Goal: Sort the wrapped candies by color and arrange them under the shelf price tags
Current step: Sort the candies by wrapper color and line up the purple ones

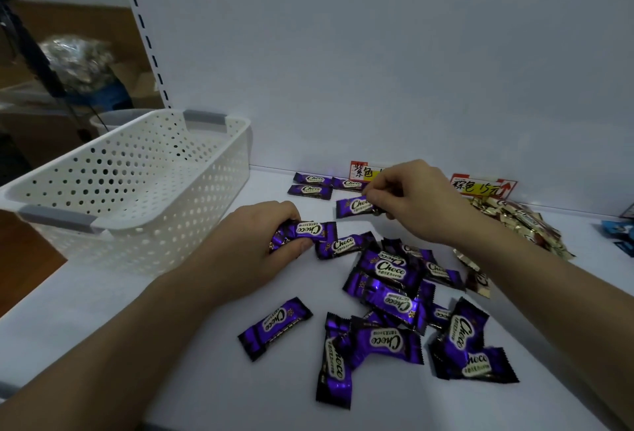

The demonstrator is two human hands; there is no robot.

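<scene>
Clutching a purple candy (308, 230) in the curled left hand (267, 237); pinching a second purple candy (353, 207) by its end with the right hand (411, 202), forearms outstretched over the shelf (164, 314).

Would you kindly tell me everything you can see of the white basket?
The basket is white plastic, rectangular with rounded corners, its walls pierced by rows of round holes. A grey grip caps the rim at each short end. It stands upright at the left of the shelf. What shows of its inside holds nothing. No hand touches it; the left hand lies to its right.
</scene>
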